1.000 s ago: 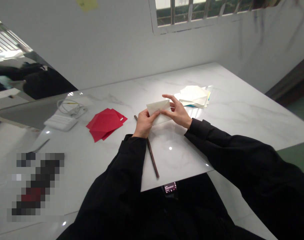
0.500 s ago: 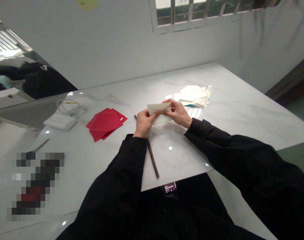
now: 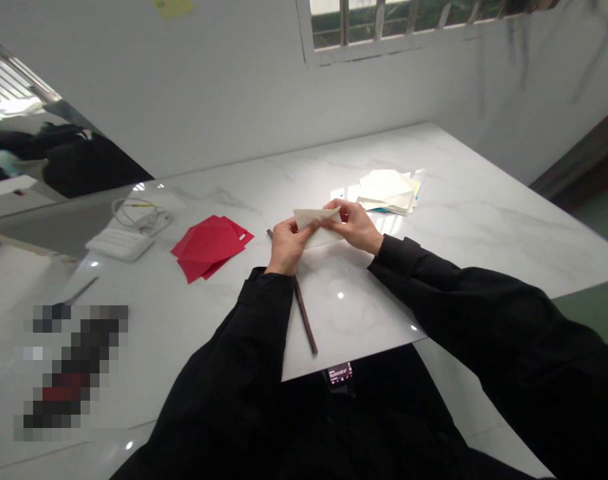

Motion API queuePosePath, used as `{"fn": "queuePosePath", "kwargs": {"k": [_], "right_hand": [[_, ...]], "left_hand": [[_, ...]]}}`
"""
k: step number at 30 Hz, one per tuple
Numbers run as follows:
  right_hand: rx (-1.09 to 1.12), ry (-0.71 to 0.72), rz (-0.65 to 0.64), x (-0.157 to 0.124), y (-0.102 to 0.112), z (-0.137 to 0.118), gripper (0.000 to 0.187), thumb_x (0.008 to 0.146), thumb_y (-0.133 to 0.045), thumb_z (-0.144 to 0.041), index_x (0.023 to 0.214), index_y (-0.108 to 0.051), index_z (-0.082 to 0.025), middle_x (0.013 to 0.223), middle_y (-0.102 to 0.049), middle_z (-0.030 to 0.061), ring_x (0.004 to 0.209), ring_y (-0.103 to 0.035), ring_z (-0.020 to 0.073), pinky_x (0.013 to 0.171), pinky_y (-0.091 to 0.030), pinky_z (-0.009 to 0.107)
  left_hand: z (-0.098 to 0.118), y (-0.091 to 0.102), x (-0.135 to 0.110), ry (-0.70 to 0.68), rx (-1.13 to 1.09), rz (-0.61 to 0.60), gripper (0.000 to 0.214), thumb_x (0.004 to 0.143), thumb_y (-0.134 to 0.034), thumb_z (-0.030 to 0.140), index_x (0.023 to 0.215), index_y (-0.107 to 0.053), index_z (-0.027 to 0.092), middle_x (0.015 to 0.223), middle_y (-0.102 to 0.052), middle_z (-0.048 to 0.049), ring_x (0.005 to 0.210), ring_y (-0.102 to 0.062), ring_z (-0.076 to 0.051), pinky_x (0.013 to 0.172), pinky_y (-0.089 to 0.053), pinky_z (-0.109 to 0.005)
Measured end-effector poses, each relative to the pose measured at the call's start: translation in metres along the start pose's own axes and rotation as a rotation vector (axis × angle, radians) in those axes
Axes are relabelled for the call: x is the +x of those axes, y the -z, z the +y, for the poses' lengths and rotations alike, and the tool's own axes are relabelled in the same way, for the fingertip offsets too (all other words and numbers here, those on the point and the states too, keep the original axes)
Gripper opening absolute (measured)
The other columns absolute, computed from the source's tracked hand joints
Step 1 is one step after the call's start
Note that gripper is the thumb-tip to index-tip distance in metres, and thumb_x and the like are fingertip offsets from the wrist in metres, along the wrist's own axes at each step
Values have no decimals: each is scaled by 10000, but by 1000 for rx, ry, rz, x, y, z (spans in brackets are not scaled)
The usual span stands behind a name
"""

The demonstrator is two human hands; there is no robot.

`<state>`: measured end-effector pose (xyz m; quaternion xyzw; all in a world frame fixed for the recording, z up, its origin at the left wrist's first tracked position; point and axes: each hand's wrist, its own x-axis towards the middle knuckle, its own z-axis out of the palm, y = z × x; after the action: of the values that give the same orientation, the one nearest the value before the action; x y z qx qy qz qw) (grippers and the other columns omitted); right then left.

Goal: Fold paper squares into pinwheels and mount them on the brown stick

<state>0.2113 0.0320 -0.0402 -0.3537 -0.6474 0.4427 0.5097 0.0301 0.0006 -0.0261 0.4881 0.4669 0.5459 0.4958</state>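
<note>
A cream paper envelope (image 3: pixel 328 238) is held between my two hands above the table, its pointed flap bent over towards me. My left hand (image 3: pixel 287 247) pinches it from the left, thumb on the near face and fingers behind. From the right, my right hand (image 3: pixel 357 227) grips it the same way, and both thumbs meet near its middle. The fingers behind the paper are partly hidden. Under my left wrist a thin dark brown stick (image 3: pixel 307 320) lies on the table, partly covered by the hand and sleeve.
Red paper envelopes (image 3: pixel 211 245) lie in an overlapping pile to the left. A stack of cream papers (image 3: pixel 387 190), with blue and yellow edges showing, sits beyond my right hand. Further left are a white device (image 3: pixel 120 244) with a cable and a blurred-out dark object (image 3: pixel 77 367). The white table's (image 3: pixel 484 220) near edge is close to my body.
The envelope's upper flap has bent slightly between my fingers. Both hands keep their grip and stay in nearly the same place.
</note>
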Motion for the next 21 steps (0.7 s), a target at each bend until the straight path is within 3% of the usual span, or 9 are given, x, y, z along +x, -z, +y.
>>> {"fn": "queuePosePath", "kwargs": {"k": [14, 21], "right_hand": [[-74, 37, 10, 0, 0, -2, 344, 835, -856, -512, 929, -709, -216, 813, -683, 5, 787, -595, 180, 685, -482, 291], [-45, 53, -15, 1, 2, 3, 299, 848, -809, -459, 976, -708, -210, 878, -735, 15, 827, -650, 196, 754, -544, 320]], "left_hand": [[0, -1, 0, -1, 21, 30, 600, 591, -1009, 560, 944, -828, 110, 869, -799, -84, 738, -687, -200, 692, -553, -302], [-5, -1, 4, -29, 35, 54, 494, 626, -972, 465, 954, -835, 122, 882, -807, -67, 752, -693, -187, 727, -535, -283]]}}
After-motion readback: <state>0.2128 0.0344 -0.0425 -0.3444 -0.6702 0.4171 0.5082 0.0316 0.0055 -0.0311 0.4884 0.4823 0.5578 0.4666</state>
